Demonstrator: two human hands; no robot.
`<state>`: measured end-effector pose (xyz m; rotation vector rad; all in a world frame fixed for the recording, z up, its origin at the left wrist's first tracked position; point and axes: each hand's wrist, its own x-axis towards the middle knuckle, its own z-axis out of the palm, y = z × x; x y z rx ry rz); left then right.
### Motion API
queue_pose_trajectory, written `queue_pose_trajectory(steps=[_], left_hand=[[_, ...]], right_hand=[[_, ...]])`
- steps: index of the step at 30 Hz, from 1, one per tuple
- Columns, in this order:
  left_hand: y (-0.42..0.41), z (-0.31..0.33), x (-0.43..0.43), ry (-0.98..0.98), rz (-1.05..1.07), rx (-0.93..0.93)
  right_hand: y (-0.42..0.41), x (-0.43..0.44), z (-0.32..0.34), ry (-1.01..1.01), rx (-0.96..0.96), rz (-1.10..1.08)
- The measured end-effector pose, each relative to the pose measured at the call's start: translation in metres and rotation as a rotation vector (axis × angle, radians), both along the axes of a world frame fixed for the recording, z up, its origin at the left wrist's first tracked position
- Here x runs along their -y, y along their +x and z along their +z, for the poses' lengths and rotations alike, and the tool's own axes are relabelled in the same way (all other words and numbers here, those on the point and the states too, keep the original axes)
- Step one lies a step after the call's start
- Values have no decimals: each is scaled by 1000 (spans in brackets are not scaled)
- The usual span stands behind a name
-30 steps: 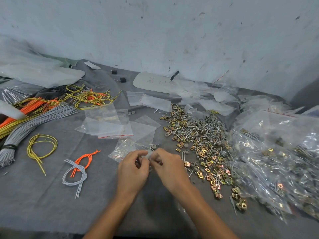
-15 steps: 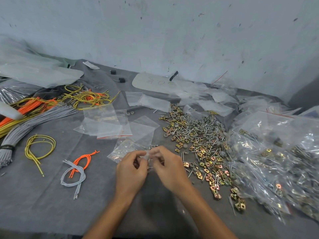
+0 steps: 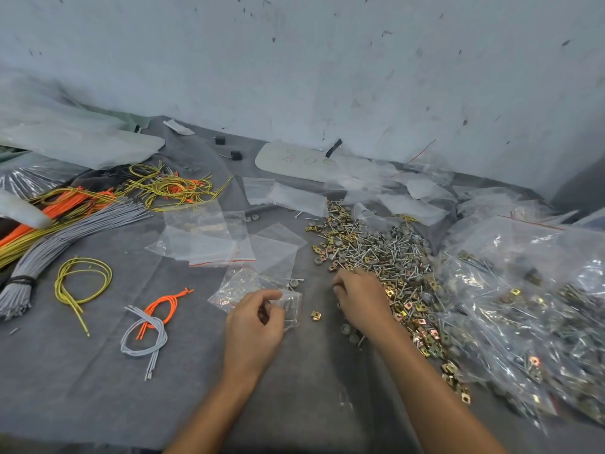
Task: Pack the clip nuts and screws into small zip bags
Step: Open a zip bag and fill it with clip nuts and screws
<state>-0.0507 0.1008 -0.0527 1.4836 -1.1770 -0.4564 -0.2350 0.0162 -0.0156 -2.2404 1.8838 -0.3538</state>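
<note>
The pile (image 3: 376,257) of clip nuts and screws lies on the grey tabletop (image 3: 98,388) as a long band. Its long axis slants from the far end by the wall down to the near right. The nuts are small, square and brass-gold. The screws are thin and silver, pointing every way, with grey washers mixed in. Just left of the pile's middle, the left hand (image 3: 253,326) grips a small clear bag (image 3: 291,306), fingers and thumb curled round it. The bag's free end sticks out toward the pile, and a few thin screws show through it. I cannot tell which way its mouth faces. The right hand (image 3: 360,303) rests on the pile's left edge with fingers curled down into the parts; whether it holds anything I cannot tell. One clip nut (image 3: 316,315) lies alone between the bag and the pile. Empty bags (image 3: 209,244) lie flat further left of the pile, and filled bags (image 3: 523,306) are heaped against its right side.
</note>
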Motion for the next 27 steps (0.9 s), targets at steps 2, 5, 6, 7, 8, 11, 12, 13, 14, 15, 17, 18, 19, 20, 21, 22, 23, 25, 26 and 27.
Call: queue_pose_trajectory(steps=[2, 5, 6, 7, 8, 11, 12, 13, 14, 15, 17, 18, 19, 20, 21, 22, 23, 25, 26, 27], left_hand=[[1, 0, 0, -7, -1, 2], [0, -1, 1, -9, 3, 12], [0, -1, 1, -7, 2, 11], [0, 0, 0, -2, 1, 8], [-1, 1, 0, 2, -2, 1], [0, 1, 0, 12, -15, 2], [0, 1, 0, 13, -17, 4], [0, 1, -1, 16, -18, 5], [0, 0, -1, 20, -15, 9], [1, -1, -2, 23, -12, 14], [1, -1, -1, 22, -3, 20], [0, 0, -1, 20, 1, 19], [0, 1, 0, 18, 4, 18], [-1, 1, 0, 14, 6, 18], [-1, 2, 0, 13, 7, 17], [-1, 2, -1, 14, 6, 12], [-1, 2, -1, 17, 5, 6], [0, 1, -1, 18, 6, -2], [0, 1, -1, 18, 6, -3], [0, 1, -1, 19, 7, -3]], right_hand=[[4, -15, 2, -20, 191, 26], [15, -50, 4, -74, 401, 108], [18, -62, 3, -93, 445, 133], [22, -72, 1, -105, 471, 155], [25, -80, -1, -106, 481, 174], [34, -85, -6, -60, 466, 188], [37, -83, -6, -45, 449, 191], [39, -81, -7, -42, 419, 200], [42, -78, -7, -47, 386, 217], [43, -76, -8, -48, 363, 236], [40, -70, -7, -52, 376, 270], [35, -64, -6, -74, 388, 261], [28, -56, -3, -109, 373, 228], [19, -46, -1, -146, 331, 180], [10, -34, 1, -171, 278, 126], [1, -22, 2, -174, 224, 79], [-7, -11, 3, -161, 169, 42], [-16, 9, 1, -107, 75, 11], [-18, 15, -1, -71, 43, 13], [-19, 20, -3, -30, 10, 20]])
